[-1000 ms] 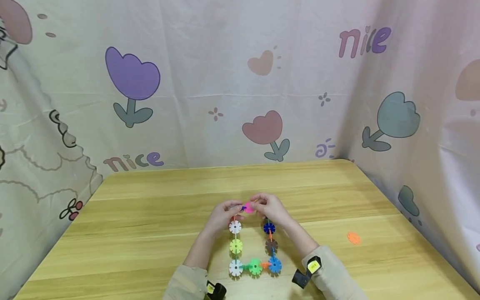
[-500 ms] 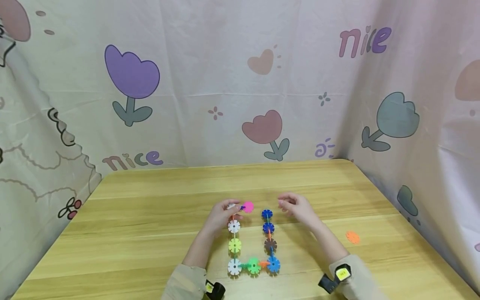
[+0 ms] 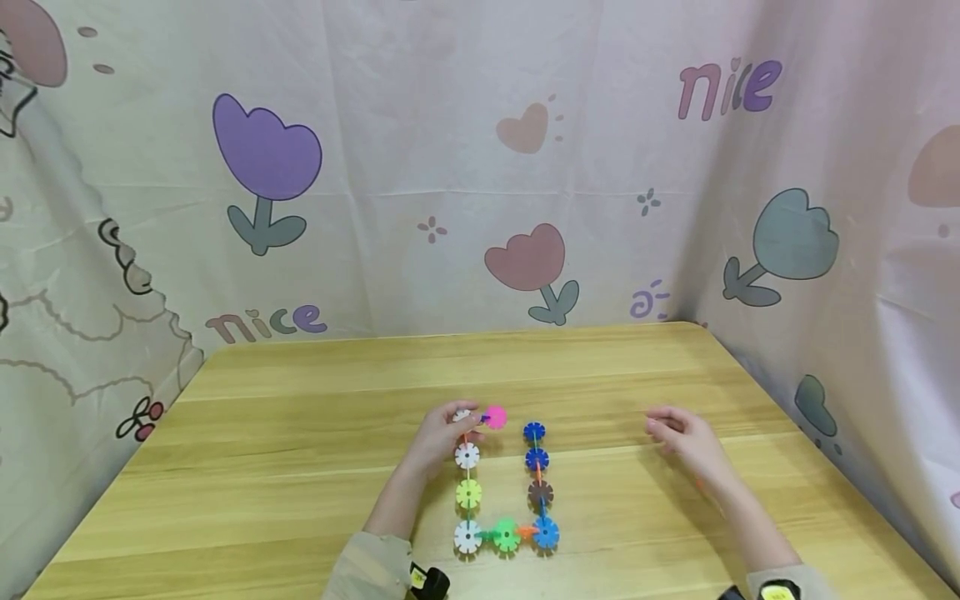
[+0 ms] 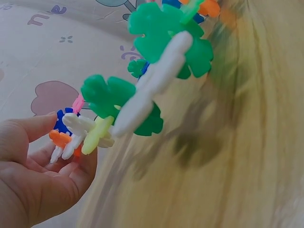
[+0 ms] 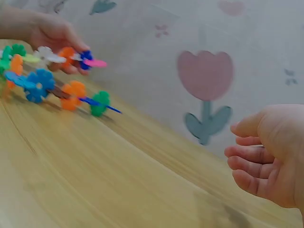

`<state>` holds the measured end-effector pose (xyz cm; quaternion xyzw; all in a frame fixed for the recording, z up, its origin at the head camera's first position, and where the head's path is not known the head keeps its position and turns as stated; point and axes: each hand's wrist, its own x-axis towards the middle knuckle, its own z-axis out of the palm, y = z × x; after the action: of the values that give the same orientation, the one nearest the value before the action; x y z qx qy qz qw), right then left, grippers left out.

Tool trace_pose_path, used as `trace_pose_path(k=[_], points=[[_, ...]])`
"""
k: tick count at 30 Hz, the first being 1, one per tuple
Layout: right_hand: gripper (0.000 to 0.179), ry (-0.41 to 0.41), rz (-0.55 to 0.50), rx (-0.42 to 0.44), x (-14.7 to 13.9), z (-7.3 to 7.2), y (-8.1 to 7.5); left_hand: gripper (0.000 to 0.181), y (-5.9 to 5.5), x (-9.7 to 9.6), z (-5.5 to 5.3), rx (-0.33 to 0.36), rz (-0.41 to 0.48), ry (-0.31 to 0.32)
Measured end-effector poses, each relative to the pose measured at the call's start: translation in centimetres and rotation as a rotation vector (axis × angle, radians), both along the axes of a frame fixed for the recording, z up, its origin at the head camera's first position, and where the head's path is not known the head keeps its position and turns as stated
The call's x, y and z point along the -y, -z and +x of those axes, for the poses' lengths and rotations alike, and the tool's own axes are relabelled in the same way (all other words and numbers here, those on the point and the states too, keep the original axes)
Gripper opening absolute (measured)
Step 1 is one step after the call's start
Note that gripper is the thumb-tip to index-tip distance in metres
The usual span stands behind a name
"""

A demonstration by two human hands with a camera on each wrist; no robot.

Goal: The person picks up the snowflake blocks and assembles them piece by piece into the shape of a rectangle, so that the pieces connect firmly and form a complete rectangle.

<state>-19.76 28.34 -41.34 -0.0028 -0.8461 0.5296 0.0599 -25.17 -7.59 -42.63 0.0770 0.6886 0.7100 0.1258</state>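
Note:
Interlocking plastic snowflake discs form a U-shaped chain, with a green disc [image 3: 506, 534] in its near side. My left hand [image 3: 437, 435] pinches the chain's far left corner between thumb and fingers, at a white disc [image 3: 462, 414] beside orange and blue ones. From that grip a pink disc [image 3: 496, 417] sticks out to the right. Across a gap, a dark blue disc [image 3: 534, 431] ends the right arm of the U. My right hand [image 3: 692, 446] holds nothing, its fingers loosely bent. A loose orange disc [image 3: 700, 482] is mostly hidden by that hand.
Everything stands on a wooden table [image 3: 300, 433]. A printed curtain [image 3: 405, 150] hangs behind it and along both sides. Each wrist carries a small black camera, such as the left camera [image 3: 431, 582].
My right hand has let go of the pink disc and moved right, over the loose orange disc. My left hand keeps its grip on the chain with little movement.

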Motion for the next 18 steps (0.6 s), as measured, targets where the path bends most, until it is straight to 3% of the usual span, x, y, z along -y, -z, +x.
trace_pose_path(k=[10,18], points=[[0.042,0.103,0.033,-0.01,-5.6,3.1,0.3,0.038,-0.1,0.0,0.0,0.008,-0.001,-0.003],[0.055,0.05,0.189,0.158,-8.1,4.5,1.0,0.038,-0.1,0.0,0.2,0.013,0.0,-0.003]])
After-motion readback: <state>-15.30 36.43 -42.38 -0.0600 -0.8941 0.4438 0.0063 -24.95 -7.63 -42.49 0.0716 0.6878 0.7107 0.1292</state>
